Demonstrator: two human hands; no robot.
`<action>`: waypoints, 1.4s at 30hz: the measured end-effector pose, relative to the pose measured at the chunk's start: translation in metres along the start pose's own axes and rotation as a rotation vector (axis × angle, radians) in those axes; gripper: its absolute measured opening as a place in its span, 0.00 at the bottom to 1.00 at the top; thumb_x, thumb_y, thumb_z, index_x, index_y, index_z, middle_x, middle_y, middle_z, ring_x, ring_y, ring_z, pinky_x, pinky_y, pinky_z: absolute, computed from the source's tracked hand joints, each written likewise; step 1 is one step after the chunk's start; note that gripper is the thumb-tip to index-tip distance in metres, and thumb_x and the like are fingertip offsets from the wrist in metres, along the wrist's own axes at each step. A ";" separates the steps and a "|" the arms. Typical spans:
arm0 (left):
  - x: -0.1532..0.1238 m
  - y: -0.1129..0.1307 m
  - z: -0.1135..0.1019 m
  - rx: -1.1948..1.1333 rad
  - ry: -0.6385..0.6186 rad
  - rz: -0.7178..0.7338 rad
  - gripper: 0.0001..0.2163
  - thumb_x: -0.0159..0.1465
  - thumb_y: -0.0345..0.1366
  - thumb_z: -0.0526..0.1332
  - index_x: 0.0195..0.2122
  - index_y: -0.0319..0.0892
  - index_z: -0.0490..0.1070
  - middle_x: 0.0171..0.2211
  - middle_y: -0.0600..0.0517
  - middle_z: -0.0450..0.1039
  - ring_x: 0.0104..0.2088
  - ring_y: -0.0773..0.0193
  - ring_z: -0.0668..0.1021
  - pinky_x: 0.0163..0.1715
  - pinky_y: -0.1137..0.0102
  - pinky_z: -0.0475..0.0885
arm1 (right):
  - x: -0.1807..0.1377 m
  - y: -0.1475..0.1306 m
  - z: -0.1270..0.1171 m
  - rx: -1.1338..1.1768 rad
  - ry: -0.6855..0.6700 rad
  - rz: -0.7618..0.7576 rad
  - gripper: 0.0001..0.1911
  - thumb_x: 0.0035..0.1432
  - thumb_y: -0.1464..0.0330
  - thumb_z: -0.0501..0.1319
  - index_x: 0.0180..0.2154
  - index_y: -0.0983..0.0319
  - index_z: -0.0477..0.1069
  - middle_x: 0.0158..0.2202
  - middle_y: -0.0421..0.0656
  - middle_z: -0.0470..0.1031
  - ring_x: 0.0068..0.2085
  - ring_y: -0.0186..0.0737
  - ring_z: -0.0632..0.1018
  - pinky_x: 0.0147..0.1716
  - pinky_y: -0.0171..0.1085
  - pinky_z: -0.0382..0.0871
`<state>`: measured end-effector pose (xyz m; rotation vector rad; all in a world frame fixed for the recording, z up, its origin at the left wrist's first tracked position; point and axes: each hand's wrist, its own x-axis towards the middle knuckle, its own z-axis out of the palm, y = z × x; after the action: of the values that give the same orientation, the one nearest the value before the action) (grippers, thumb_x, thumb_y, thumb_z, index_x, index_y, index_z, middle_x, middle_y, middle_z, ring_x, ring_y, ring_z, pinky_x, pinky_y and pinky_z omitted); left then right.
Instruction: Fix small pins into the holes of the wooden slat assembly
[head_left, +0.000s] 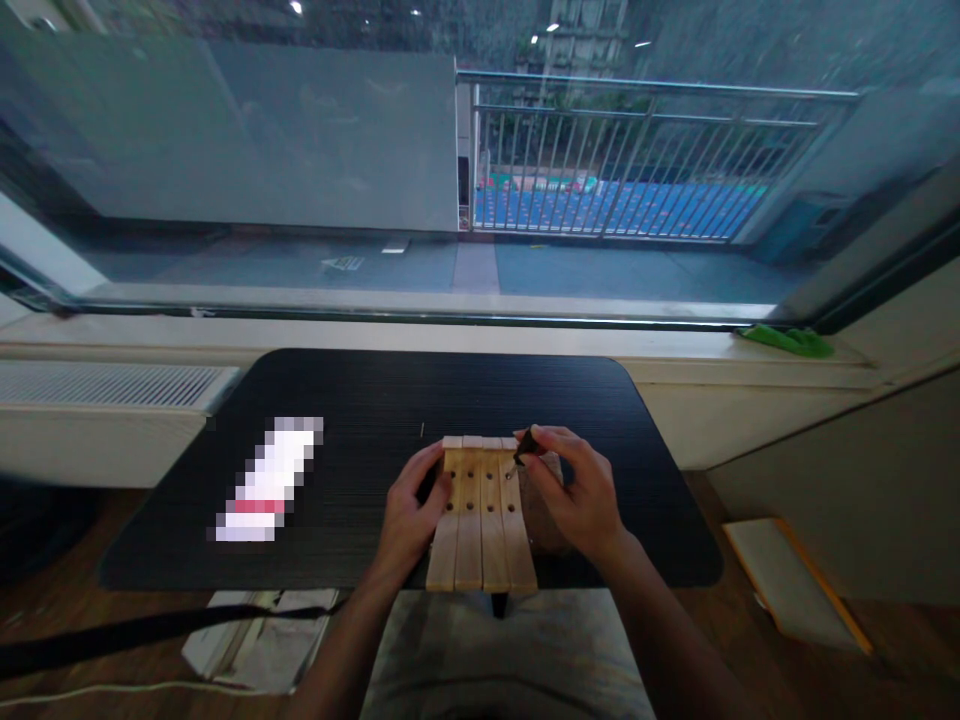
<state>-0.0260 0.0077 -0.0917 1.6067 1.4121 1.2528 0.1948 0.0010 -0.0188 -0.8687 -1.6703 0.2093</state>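
A pale wooden piece of several side-by-side slats [484, 560], with two rows of dark holes, stands near the front of the black table [360, 470]. My left hand [405, 512] grips its left edge, thumb on the slats and the other fingers partly hidden behind. Between thumb and fingertips, my right hand [589, 488] pinches a small black-handled tool [528, 442]. The tool's thin tip points down at the upper hole of the rightmost slat; whether it is inside cannot be made out. A brown block-like object [547, 515] sits just right of the slats, partly behind my right hand.
A thin pin-like piece [422, 430] lies on the table beyond my left hand. A pixelated flat object [270, 480] is at the table's left. Behind stand a windowsill [450, 335] with a green cloth [787, 341] and a radiator [112, 390]. A dark strap [150, 630] crosses lower left.
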 end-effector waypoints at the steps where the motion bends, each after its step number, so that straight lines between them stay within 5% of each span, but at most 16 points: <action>1: 0.000 0.000 0.000 -0.001 0.001 0.003 0.17 0.64 0.41 0.60 0.51 0.42 0.77 0.54 0.45 0.79 0.55 0.54 0.79 0.59 0.57 0.73 | 0.000 0.001 -0.001 -0.005 0.000 -0.002 0.18 0.62 0.76 0.63 0.51 0.55 0.74 0.43 0.44 0.83 0.42 0.41 0.85 0.41 0.40 0.83; 29: 0.000 0.003 0.001 0.000 0.009 0.008 0.16 0.64 0.41 0.61 0.51 0.43 0.78 0.53 0.46 0.79 0.55 0.54 0.79 0.60 0.58 0.73 | 0.004 0.004 0.002 -0.068 -0.010 -0.054 0.17 0.61 0.74 0.66 0.51 0.55 0.74 0.39 0.42 0.80 0.35 0.38 0.82 0.31 0.38 0.80; 36: 0.001 0.005 0.001 -0.002 0.007 0.001 0.16 0.64 0.41 0.60 0.50 0.44 0.78 0.53 0.47 0.79 0.54 0.54 0.79 0.59 0.57 0.73 | 0.008 -0.001 0.000 -0.070 -0.060 -0.092 0.19 0.62 0.76 0.62 0.53 0.55 0.73 0.40 0.44 0.80 0.37 0.40 0.82 0.34 0.39 0.81; 42: 0.001 0.005 0.001 0.006 0.001 0.008 0.17 0.64 0.42 0.60 0.51 0.42 0.77 0.54 0.46 0.78 0.55 0.54 0.79 0.59 0.57 0.73 | 0.008 -0.004 -0.003 -0.003 -0.109 -0.038 0.22 0.62 0.78 0.58 0.56 0.56 0.71 0.50 0.49 0.81 0.47 0.44 0.84 0.45 0.46 0.82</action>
<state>-0.0234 0.0074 -0.0874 1.6176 1.4127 1.2550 0.1961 0.0023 -0.0099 -0.8394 -1.7870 0.2320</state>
